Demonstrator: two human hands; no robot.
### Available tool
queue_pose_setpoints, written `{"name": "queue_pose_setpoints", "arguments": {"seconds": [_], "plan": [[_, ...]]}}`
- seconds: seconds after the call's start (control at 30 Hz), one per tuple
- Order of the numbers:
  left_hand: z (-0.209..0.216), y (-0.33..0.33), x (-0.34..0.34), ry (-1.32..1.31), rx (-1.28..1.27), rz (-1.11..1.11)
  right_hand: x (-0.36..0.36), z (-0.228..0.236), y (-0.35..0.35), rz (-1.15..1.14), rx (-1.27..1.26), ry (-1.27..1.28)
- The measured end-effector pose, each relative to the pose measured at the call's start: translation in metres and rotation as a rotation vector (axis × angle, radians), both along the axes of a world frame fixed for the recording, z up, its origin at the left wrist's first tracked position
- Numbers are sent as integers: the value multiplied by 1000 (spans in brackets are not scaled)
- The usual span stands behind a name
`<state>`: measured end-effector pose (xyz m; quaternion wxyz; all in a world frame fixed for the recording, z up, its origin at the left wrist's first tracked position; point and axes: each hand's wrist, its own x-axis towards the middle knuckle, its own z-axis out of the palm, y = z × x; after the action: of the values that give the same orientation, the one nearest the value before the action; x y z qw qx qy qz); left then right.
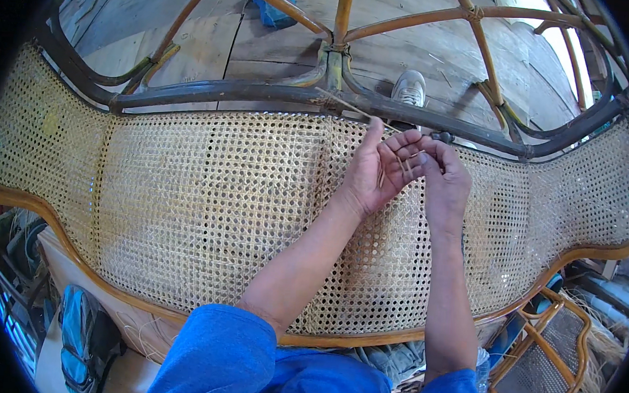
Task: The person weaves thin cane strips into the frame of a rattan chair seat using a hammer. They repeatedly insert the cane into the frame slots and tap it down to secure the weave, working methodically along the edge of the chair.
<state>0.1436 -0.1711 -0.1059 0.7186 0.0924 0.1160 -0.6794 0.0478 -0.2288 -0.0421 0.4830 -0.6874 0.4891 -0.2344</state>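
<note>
My left hand (379, 168) is cupped palm up over the woven cane panel (257, 186), with several thin cane pieces (405, 164) in its palm and curled fingers. Beside it, my right hand (447, 177) pinches at these pieces with thumb and forefinger. A slim light-coloured stick or strand (345, 105) slants from the dark rail (220, 92) to behind my left thumb. Next to the right fingers a small dark, rounded thing (444, 137) sticks out; its kind and whether it joins the stick are hidden by the fingers.
Curved rattan poles (344, 11) rise beyond the rail. A blue plastic bag (274, 5) lies on the wooden floor, and a shoe (410, 88) shows behind the rail. A backpack (83, 334) stands lower left; a smaller rattan frame (546, 355) is lower right.
</note>
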Motion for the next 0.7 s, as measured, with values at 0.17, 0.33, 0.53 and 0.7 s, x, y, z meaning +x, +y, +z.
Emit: {"name": "queue_pose_setpoints", "arguments": {"seconds": [0.17,0.33,0.53,0.7], "plan": [[2,1,-8,-470,182,-256,-9,-3,-16,-112,137,-229],[16,3,-3,-517,204,-193,-18,-17,-17,-159,222,-276],[10,-1,-5,-1174,208,-90,-27,-21,-18,-168,451,-345],[13,3,3,-1375,184,-128,-37,-22,-28,-48,793,-380]]}}
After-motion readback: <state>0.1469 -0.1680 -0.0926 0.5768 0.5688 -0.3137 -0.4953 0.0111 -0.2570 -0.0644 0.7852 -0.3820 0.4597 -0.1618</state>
